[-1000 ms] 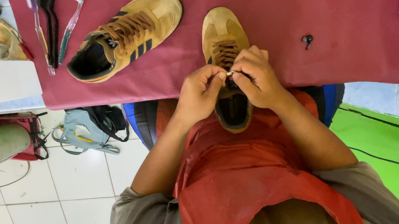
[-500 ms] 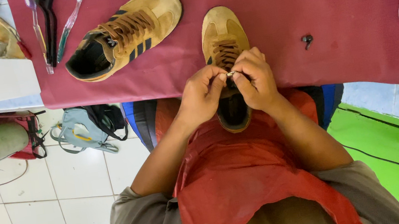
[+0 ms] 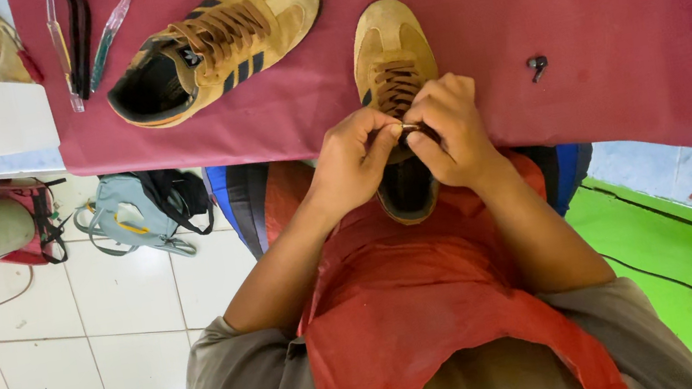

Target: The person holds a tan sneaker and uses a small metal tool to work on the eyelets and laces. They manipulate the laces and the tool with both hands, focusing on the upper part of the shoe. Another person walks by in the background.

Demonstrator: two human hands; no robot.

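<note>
Hidden under both hands: the upper lacing and tongue of the tan shoe (image 3: pixel 391 58) at the table edge. Heel opening partly covered too, dark inside, hard to read. Lace end (image 3: pixel 410 128) barely visible, a small tip pinched between the fingertips; rest of the lace lost behind the fingers.

Left hand (image 3: pixel 351 158) closed, thumb and forefinger clamped on the lace end. Right hand (image 3: pixel 450 130) closed likewise, fingertips meeting the left's over the same tip, both hands touching above the shoe's throat.

Shoe lying sole-down on the maroon table (image 3: pixel 612 4), long axis running away from the body, toe pointing to the far side, heel overhanging the near edge above the red apron (image 3: pixel 422 321).

Second shoe (image 3: pixel 216 44) further left, laced, angled with toe toward upper right. Small dark clip (image 3: pixel 537 65) alone on the cloth to the right. Tools (image 3: pixel 76 38) at upper left cut off by the frame. Grey bag (image 3: pixel 141 213) on the tiled floor below.
</note>
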